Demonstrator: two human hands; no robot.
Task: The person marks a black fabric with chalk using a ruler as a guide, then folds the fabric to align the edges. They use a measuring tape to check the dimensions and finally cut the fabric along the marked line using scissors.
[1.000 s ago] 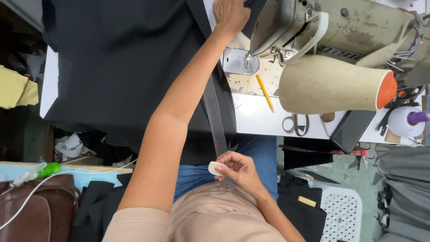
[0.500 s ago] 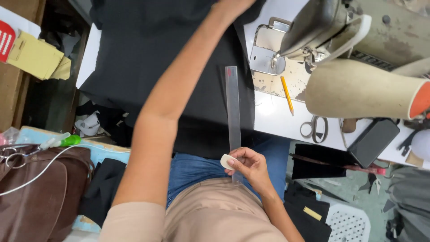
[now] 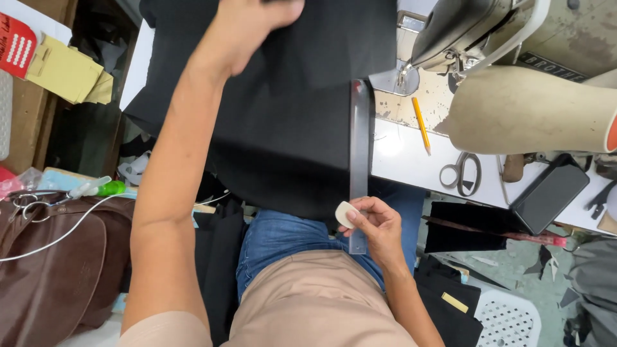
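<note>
A large piece of black fabric [image 3: 289, 115] lies spread over the white table and hangs over its near edge. My left hand [image 3: 254, 29] is stretched out across it, gripping a fold of the cloth at the far side. My right hand [image 3: 379, 225] is close to my lap, pinching a small white piece of tailor's chalk [image 3: 346, 213] and the near end of a long clear ruler [image 3: 358, 154]. The ruler runs along the right edge of the fabric, towards the sewing machine.
A sewing machine [image 3: 488, 38] with a big beige thread cone [image 3: 533, 109] stands at the right. A yellow pencil [image 3: 421, 125], scissors [image 3: 461, 173] and a black phone [image 3: 549, 193] lie on the table. A brown bag [image 3: 51, 257] sits at my left.
The view has tilted down and closed in. My right hand, with chalk and ruler, has shifted a little right; my left hand stays on the fabric's far part.
</note>
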